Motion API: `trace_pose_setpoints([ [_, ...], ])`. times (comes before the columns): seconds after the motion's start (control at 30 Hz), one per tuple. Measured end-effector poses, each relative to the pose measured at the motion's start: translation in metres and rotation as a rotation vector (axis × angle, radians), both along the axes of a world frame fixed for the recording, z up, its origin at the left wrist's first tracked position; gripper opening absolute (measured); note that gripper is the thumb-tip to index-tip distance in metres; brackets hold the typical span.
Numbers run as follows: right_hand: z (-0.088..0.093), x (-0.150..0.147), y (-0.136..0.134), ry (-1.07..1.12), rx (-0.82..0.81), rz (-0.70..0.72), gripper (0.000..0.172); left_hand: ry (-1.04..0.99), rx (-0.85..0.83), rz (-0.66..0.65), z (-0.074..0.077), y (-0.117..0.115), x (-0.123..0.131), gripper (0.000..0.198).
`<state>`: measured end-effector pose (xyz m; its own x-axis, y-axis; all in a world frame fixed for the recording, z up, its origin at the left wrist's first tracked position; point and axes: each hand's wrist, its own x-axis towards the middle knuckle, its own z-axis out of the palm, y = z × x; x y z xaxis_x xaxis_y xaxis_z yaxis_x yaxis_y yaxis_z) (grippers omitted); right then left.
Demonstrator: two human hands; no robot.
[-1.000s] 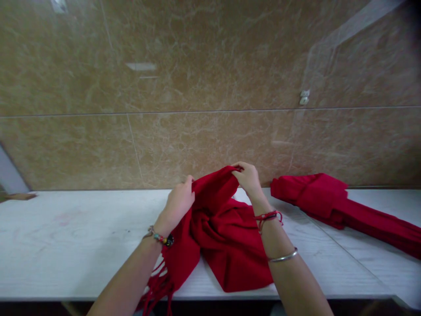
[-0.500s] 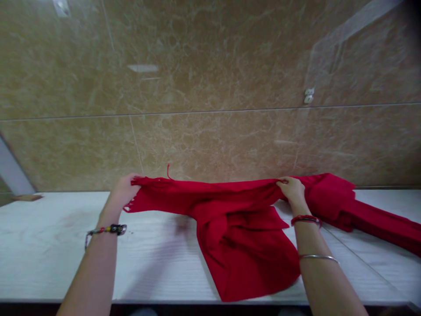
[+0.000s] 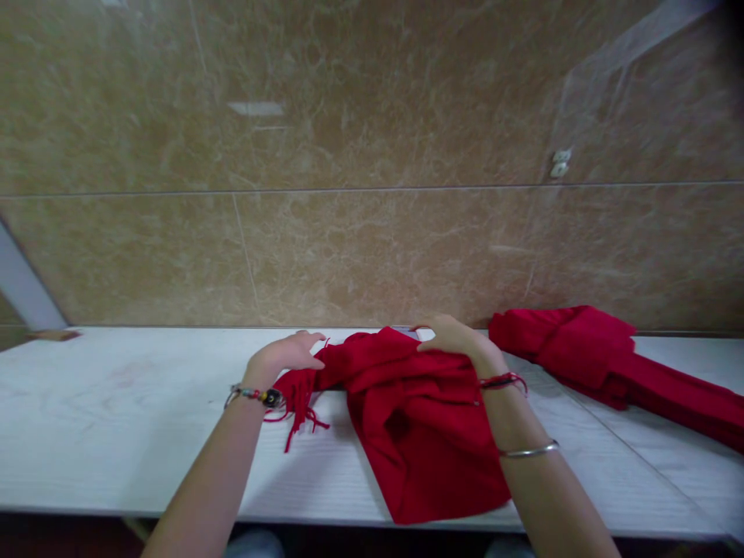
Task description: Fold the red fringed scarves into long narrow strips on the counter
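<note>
A crumpled red scarf with a fringe lies on the white table, its lower corner reaching the front edge. My left hand grips the fringed end at the scarf's left side, with the tassels hanging under my wrist. At the top of the bunched cloth, my right hand is closed on a fold. Both hands are low, close to the table top. Beaded and metal bracelets circle my wrists.
A second red scarf, rolled and folded, lies at the right along the back of the table and trails off to the right edge. A brown marble wall rises directly behind the table. A small brown object sits at the far left.
My hands first spread wide and stretched the scarf's edge taut above the table. They have now come back together and lowered, bunching the cloth down on the surface.
</note>
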<state>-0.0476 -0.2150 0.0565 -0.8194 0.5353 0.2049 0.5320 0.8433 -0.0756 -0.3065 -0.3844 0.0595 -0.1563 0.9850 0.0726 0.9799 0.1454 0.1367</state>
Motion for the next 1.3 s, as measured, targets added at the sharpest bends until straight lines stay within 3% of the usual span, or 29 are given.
trace_pose_setpoints([
  [0.1, -0.003, -0.022, -0.016, -0.054, -0.018, 0.124, 0.037, -0.053, -0.142, -0.192, -0.007, 0.013, 0.037, 0.048],
  [0.2, -0.010, -0.037, -0.025, -0.050, -0.023, 0.182, 0.030, -0.018, -0.182, -0.188, -0.016, 0.024, 0.053, 0.026],
  [0.27, -0.015, -0.041, -0.028, -0.030, -0.006, 0.214, 0.027, 0.008, -0.144, -0.173, -0.017, 0.026, 0.048, 0.016],
  [0.43, -0.029, -0.048, -0.031, 0.092, 0.038, 0.385, 0.041, -0.169, 0.151, -0.153, -0.003, 0.019, 0.017, 0.024],
  [0.53, -0.032, -0.056, -0.037, 0.230, 0.056, 0.351, 0.030, -0.287, 0.266, -0.147, 0.005, 0.015, 0.014, 0.029],
  [0.63, -0.029, -0.063, -0.042, 0.372, 0.033, 0.278, 0.019, -0.322, 0.287, -0.151, 0.009, 0.013, 0.018, 0.028],
  [0.77, -0.024, -0.066, -0.048, 0.502, -0.051, 0.317, 0.017, -0.335, 0.262, -0.182, 0.008, 0.013, 0.022, 0.027],
  [0.97, -0.027, -0.074, -0.055, 0.437, -0.019, 0.327, 0.017, -0.318, 0.241, -0.263, 0.005, 0.016, 0.026, 0.028],
  [1.13, -0.025, -0.057, -0.037, 0.313, 0.037, 0.192, 0.020, -0.349, 0.494, -0.054, 0.018, 0.009, 0.007, 0.029],
  [1.2, -0.022, -0.041, -0.023, 0.278, 0.062, 0.116, 0.022, -0.344, 0.611, 0.115, 0.025, -0.003, -0.015, 0.028],
  [1.3, -0.016, -0.014, -0.006, 0.226, 0.099, -0.014, 0.027, -0.262, 0.723, 0.470, 0.030, -0.029, -0.054, 0.030],
])
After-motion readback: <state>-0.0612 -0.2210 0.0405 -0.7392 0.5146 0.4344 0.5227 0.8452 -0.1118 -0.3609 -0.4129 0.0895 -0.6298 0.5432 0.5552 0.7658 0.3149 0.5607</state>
